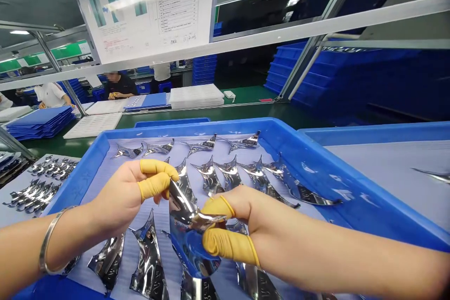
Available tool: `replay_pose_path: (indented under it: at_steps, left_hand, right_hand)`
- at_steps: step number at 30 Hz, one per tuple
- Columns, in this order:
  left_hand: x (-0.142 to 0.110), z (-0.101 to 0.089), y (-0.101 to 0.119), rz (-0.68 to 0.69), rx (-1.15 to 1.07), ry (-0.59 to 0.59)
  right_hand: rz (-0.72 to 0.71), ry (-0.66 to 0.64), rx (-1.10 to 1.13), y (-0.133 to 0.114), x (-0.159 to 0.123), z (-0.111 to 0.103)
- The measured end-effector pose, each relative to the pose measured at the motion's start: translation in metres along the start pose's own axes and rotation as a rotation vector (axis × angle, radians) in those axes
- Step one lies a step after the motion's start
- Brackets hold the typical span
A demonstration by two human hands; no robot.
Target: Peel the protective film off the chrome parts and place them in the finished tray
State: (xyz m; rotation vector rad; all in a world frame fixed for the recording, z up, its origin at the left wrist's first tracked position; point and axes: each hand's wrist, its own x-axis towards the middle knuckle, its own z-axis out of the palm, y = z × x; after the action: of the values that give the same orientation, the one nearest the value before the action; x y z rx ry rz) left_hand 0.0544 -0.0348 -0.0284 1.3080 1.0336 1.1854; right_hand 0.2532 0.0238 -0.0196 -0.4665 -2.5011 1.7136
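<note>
Basically, one shiny chrome trim piece (pixel 191 243) is held up over the blue plastic tray (pixel 337 185), between both hands. Left hand (pixel 131 190) pinches its tip at 11 o'clock with thumb and finger; right hand (pixel 242 225) grips the flared edge at 3 o'clock. Yellow finger cots (pixel 156 185) on both.

Handling: probably light, stiff and thin-walled. Mirror finish looks slippery and likely easy to scratch or smudge; points could be sharp. Best hold: edges and ends, cots only, off the broad curved face.

Below it, similar chrome pieces (pixel 149 258) lie in rough rows on a pale liner (pixel 270 147), some with raised marks. Second blue tray (pixel 386 138) at 2 to 3 o'clock, one piece partly in view.

Green counter (pixel 239 115) runs beyond; white sheet stack (pixel 197 96) at 12, blue stack (pixel 40 122) at 10, smaller chrome parts (pixel 31 192) toward 9. Printed instruction sheet (pixel 186 28) on the rack between 11 and 12, blue crates (pixel 290 68) at 1. Seated co-worker (pixel 121 85) at 11, another in white at 10. Lit workshop, dark background at 1.
</note>
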Motion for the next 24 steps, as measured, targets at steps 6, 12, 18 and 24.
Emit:
replay_pose_path:
  at_steps: [6, 12, 18, 24]
  left_hand:
    - [-0.003, 0.004, -0.006, -0.081, -0.056, 0.051]
    - [-0.008, 0.001, -0.012, -0.099, 0.027, 0.007]
    - [-0.015, 0.002, -0.008, -0.034, 0.102, -0.125]
    - [-0.019, 0.000, -0.007, -0.015, 0.251, -0.103]
  right_hand:
    - [-0.045, 0.116, -0.155, 0.001, -0.001, 0.011]
    - [-0.316, 0.326, -0.590, 0.015, -0.008, 0.019]
    - [-0.271, 0.356, -0.619, 0.016, -0.010, 0.018]
    - [-0.128, 0.381, -0.582, 0.013, -0.011, 0.020]
